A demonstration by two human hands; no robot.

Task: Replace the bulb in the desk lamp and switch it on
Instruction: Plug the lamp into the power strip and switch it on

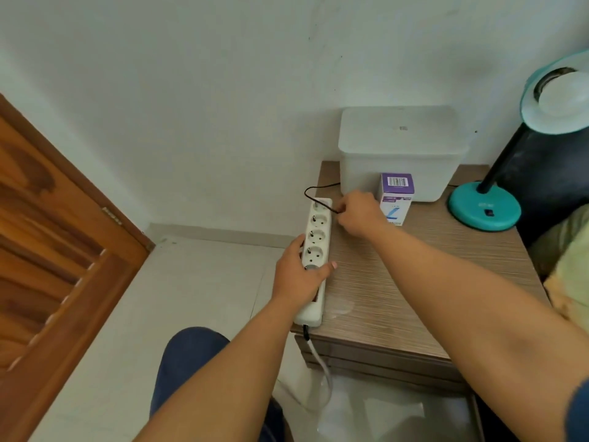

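A white power strip (316, 232) lies along the left edge of the wooden bedside table (414, 282). My left hand (301, 275) grips its near part, thumb across the top. My right hand (358, 213) is closed on the lamp's thin black cord (310, 194) beside the strip's far socket; the plug itself is hidden in my fingers. The teal desk lamp stands at the right, base (484, 210) on the table, shade (556, 94) tilted toward me with a white bulb (565, 92) inside. A purple and white bulb box (396, 197) stands upright just right of my right hand.
A white lidded plastic bin (401, 151) sits at the back of the table against the wall. A wooden door (57, 250) stands at the left. The strip's white cable (322, 368) hangs down the table's front to the tiled floor. My knee in blue trousers (188, 362) is below.
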